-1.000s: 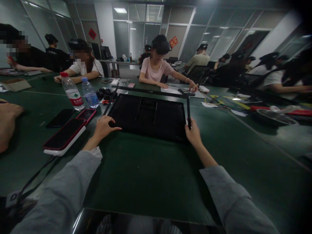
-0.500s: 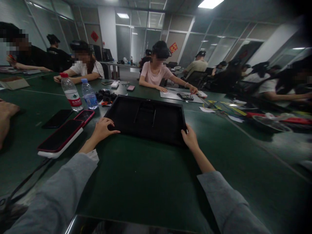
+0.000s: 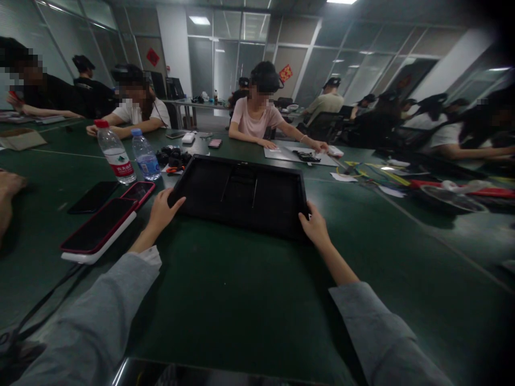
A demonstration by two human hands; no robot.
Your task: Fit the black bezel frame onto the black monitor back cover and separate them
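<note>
A shallow black rectangular tray-like shell [image 3: 197, 195] lies in front of me, with a raised rim and two thin light strips across its middle. My left hand [image 3: 163, 210] grips its near left corner, thumb on top of the rim and fingers round the outside. At the near right corner, my right hand [image 3: 315, 222] is closed on the side, its thumb over the edge. The undersides of the fingers on both hands are hidden.
Left of the shell stand a red-capped bottle [image 3: 116, 155] and a blue-capped bottle [image 3: 145, 155]. A red-cased phone [image 3: 100, 225] and a black phone [image 3: 94, 197] lie nearer. A glossy dark panel [image 3: 193, 375] borders the front. Across the green table [image 3: 241, 300] sits a co-worker [image 3: 261, 115].
My left hand has moved from a loose, wide-thumbed pose at the near left corner to a closer hold on it. The right hand stays on its corner.
</note>
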